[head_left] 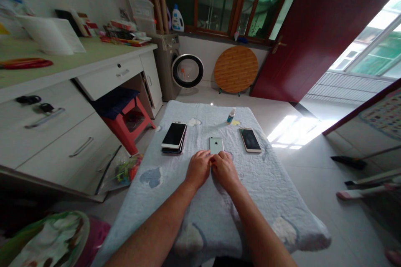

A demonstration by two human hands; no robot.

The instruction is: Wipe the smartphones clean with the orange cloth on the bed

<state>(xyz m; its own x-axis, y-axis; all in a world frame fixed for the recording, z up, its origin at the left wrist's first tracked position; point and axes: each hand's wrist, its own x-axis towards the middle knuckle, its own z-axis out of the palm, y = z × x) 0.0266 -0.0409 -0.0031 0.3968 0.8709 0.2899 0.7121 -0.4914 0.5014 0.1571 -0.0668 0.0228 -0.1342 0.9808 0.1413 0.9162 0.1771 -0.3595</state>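
Note:
A silver smartphone (216, 145) lies back up on the cloth-covered table (250, 192), its dark logo showing. Its near end is covered by my fingers. My left hand (199, 168) is closed at the phone's lower left corner, and my right hand (224, 168) is closed at the lower right, the fingertips of both meeting there. Whether they pinch the phone's edge or something small is hidden. Left of the hands is a stack of smartphones (174, 135), a white-framed one on top. A gold-edged smartphone (250, 139) rests on the right, and a small spray bottle (231, 116) stands behind it.
A white desk (109, 71) runs along the left, with a red stool (128, 121) partly under it. Beyond the table are a washing machine with its door (188, 71) open and a round wooden board (236, 69). A bin (84, 233) stands at lower left.

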